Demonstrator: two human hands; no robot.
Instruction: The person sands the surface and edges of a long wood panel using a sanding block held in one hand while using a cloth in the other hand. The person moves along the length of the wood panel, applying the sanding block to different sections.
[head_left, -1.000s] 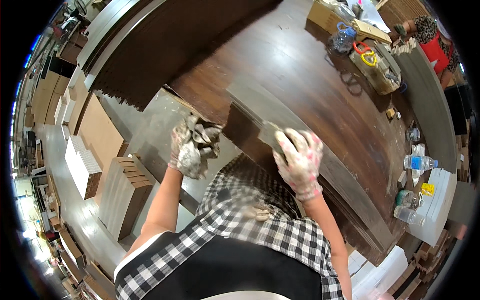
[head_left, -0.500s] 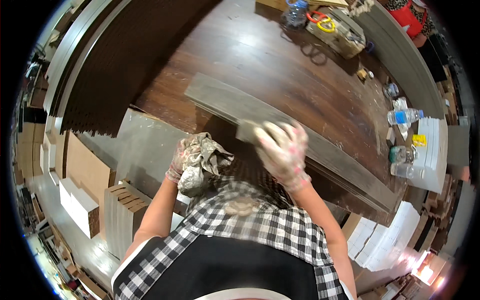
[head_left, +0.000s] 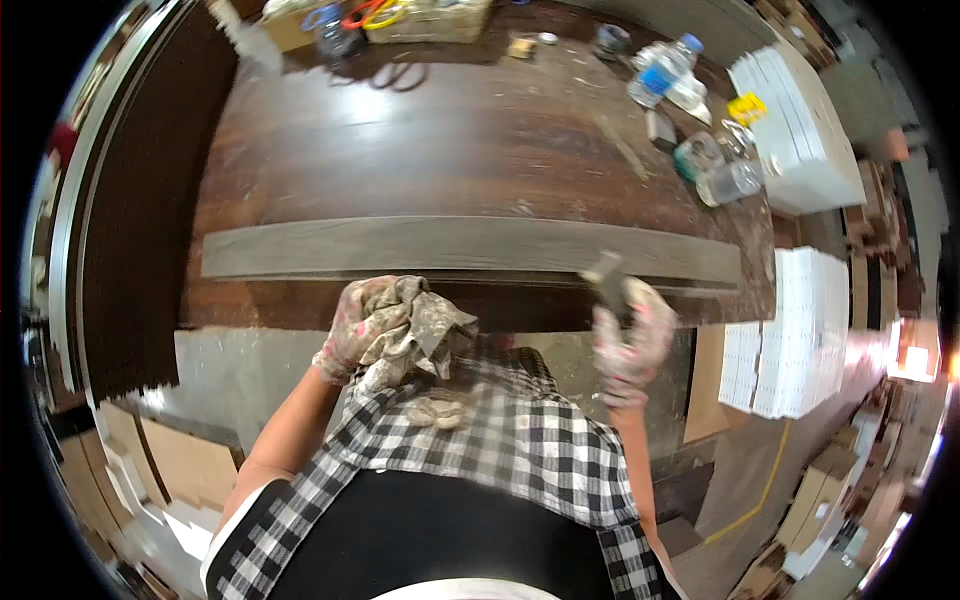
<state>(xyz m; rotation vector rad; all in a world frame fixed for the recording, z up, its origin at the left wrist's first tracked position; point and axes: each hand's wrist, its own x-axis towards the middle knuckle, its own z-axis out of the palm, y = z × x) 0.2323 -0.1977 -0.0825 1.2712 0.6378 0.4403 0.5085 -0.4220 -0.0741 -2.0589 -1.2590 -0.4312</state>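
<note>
My left hand [head_left: 343,332], in a stained glove, is closed round a crumpled grey-white rag [head_left: 412,322] close to my apron. In my gloved right hand [head_left: 638,350] a small dark grey sanding block [head_left: 606,282] is gripped; both are somewhat blurred. The block's upper end is at the front edge of a long grey board [head_left: 470,244], near its right part; I cannot tell whether they touch. That board lies lengthwise across the brown table [head_left: 440,155], on top of at least one similar strip. The rag is just in front of the board's near edge.
Dark boards [head_left: 135,220] stand stacked at the left. Bottles, including a clear one with a blue label [head_left: 665,72], a second grey block [head_left: 661,130] and a yellow packet [head_left: 746,108] sit at the far right. White panels [head_left: 785,335] lie beyond the table's right end.
The view has turned, so the board now runs straight across. My right hand with the block has moved from the board's left-middle part toward its right. My left hand still holds the rag.
</note>
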